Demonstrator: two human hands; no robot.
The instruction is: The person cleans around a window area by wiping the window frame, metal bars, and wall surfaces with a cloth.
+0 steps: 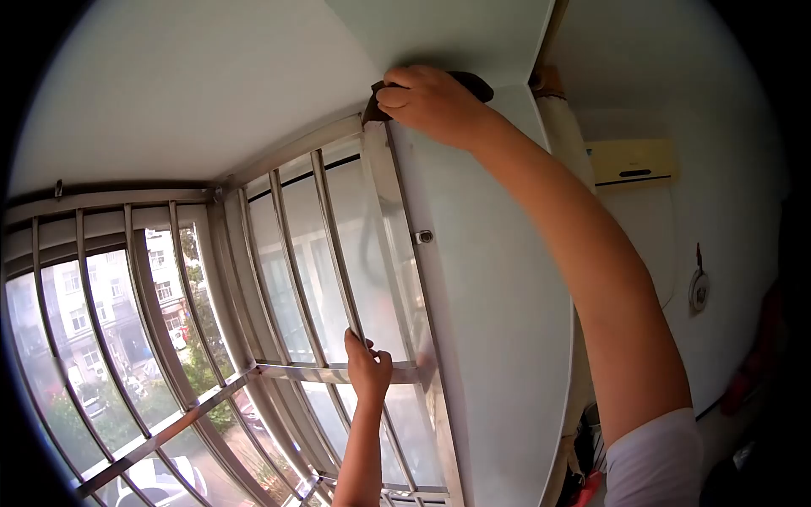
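High up, where the ceiling meets the wall, my right hand is closed on a dark, soft-looking cloth. The cloth is pressed at the top end of the metal window frame and along the wall top; part of it is hidden behind my fingers. Lower down, my left hand is closed around an upright metal bar of the window grille, just by the horizontal crossbar.
Barred windows on the left look out on buildings and trees. A small metal latch sticks out beside the frame. Past the wall edge on the right are an air conditioner and a round hanging object.
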